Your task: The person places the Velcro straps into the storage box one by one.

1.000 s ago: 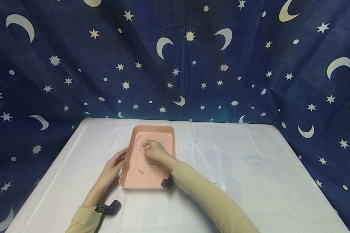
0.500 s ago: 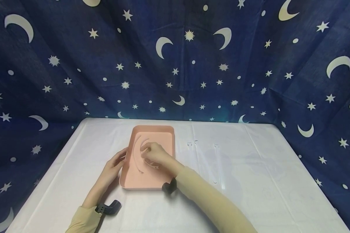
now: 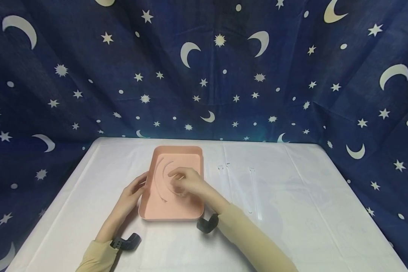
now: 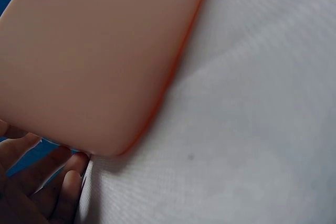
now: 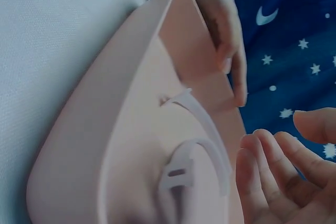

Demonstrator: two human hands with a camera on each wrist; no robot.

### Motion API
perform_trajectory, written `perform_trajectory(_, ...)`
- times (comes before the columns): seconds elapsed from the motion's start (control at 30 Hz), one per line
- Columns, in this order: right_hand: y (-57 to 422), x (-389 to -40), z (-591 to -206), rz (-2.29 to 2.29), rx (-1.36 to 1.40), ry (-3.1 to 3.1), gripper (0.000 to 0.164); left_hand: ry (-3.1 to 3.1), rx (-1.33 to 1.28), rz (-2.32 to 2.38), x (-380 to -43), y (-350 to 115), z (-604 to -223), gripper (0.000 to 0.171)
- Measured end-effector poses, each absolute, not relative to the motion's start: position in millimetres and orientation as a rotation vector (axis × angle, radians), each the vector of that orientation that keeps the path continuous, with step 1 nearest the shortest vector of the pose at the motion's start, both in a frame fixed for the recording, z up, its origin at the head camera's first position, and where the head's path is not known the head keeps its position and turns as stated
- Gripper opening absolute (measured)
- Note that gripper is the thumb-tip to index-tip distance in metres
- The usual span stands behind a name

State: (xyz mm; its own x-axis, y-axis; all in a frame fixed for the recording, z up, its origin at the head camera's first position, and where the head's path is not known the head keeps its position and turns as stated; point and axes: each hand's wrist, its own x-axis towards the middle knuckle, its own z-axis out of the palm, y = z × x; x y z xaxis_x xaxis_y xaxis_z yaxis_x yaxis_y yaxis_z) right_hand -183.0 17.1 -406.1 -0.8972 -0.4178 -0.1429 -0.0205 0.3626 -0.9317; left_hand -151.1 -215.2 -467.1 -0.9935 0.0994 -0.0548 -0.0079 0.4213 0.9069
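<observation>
Inside the pink tray [image 3: 153,209] lie two curved, translucent white plastic strips, an outer strip [image 3: 155,181] and an inner strip [image 3: 164,173]. The right wrist view shows a slotted head on the nearer strip [image 5: 181,174]; a small tab tops the other strip [image 5: 202,116]. My right hand [image 3: 190,181] hovers over the tray's right half, covering part of the inner strip in the head view. Its fingers are loosely bent, thumb apart, with nothing between them. My left hand [image 3: 130,194] rests against the tray's left wall, fingers extended along the outside.
Several long clear strips lie on the white-covered table [image 3: 292,226] right of the tray, among them one clear strip [image 3: 255,192] farthest right. A dark blue curtain [image 3: 204,75] with moons and stars hangs behind. Each wrist wears a black camera.
My right hand has drawn back to the right, away from the inner strip, and its fingers have spread from the thumb. The left hand and the tray stay put.
</observation>
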Motion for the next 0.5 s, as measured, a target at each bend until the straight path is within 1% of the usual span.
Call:
perform_trajectory(0.37, 39.6, -169.3, -391.7, -1.662, -0.499, 2.229, 0.033, 2.559, 0.077, 1.64, -151.3, -214.3, -467.7, 0.055)
perform_trajectory(0.5, 45.7, -164.1, -392.4, -1.686, -0.481, 2.227, 0.033, 2.565, 0.075, 1.63, -151.2, -215.5, -467.7, 0.054)
